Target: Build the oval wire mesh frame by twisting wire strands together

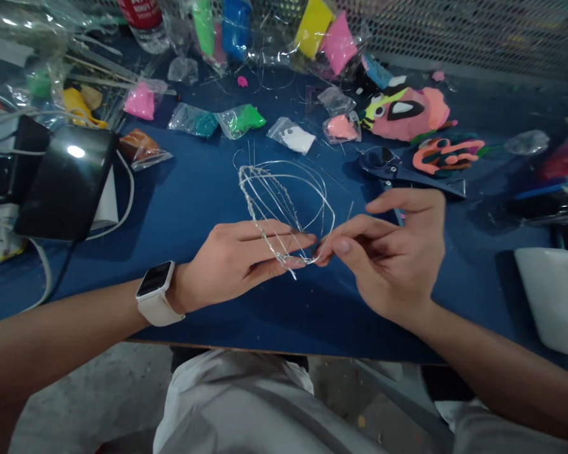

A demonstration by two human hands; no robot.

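Observation:
A thin silver wire frame [284, 202], bent into loops, stands on the blue table [194, 195] in front of me. My left hand [239, 258], with a white watch on its wrist, holds the frame's lower end between thumb and nearly straight fingers. My right hand [390, 252] pinches the wire at the same lower end, thumb and forefinger tips closed against it, the other fingers stretched out above. The two hands' fingertips almost touch.
Scissors [392, 167] lie just behind my right hand. Coloured clay figures [407, 113] and several small bags of clay [243, 120] spread across the back. A black device [64, 183] with cables sits left, a white block [556, 296] right, a mesh fence behind.

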